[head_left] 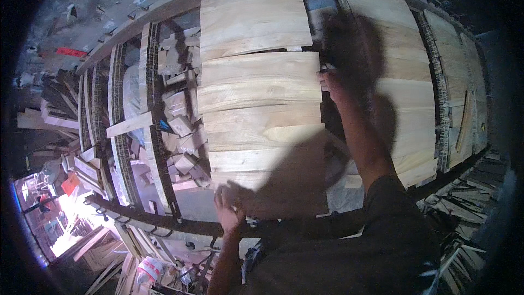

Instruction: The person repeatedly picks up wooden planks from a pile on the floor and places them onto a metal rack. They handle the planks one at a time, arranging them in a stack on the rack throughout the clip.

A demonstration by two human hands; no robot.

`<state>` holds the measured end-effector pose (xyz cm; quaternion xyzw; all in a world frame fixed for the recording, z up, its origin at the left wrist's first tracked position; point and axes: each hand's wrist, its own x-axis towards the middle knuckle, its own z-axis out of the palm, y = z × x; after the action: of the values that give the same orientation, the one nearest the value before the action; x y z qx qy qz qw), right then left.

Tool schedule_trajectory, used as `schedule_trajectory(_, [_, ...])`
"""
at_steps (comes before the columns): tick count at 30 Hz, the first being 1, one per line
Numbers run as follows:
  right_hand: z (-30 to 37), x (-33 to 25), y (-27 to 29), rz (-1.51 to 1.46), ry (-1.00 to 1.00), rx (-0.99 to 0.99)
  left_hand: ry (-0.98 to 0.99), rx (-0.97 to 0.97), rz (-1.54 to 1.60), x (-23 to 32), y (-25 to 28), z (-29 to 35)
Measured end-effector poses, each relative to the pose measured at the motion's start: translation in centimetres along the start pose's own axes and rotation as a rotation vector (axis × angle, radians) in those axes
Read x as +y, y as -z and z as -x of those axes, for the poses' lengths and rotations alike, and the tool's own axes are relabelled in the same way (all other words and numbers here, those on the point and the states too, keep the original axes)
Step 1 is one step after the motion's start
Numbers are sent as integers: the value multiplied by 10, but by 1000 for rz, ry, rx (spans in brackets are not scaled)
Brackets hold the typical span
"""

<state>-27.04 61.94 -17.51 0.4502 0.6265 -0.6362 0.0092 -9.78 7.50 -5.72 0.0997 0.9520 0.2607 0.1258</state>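
Observation:
A pale wooden panel (259,112) made of several side-by-side strips lies across a long frame in front of me. My left hand (229,212) is at its near left corner, fingers bent against the near edge. My right hand (331,83) reaches to the right edge, toward the far end, with its fingers closed on that edge. Directly beyond lies another pale panel (254,19), with a narrow dark gap between the two. A dark shadow covers the near right part of the panel under my hands.
More pale panels (401,104) lie on the right side of the frame. On the left, bare slatted crossbars (147,87) show, with wood offcuts (183,123) beneath. A short loose strip (129,124) bridges two crossbars. Thin scrap sticks (464,205) pile up at the near right.

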Motion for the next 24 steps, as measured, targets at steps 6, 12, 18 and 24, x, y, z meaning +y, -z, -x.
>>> schedule_trajectory(6, [-65, -40, -1, 165, 311, 36, -47, 279, -257, 65, -66, -160])
schedule_trajectory(12, [-96, -60, -34, 176, 331, 35, 178, 198, -435, 65, -71, -175])
schedule_trajectory(18, [-106, -56, -21, -113, 190, -134, 175, 194, -390, 72, -70, -183])
schedule_trajectory(24, [-66, -86, -23, -27, 128, -243, 187, 206, -406, 70, -70, -184])
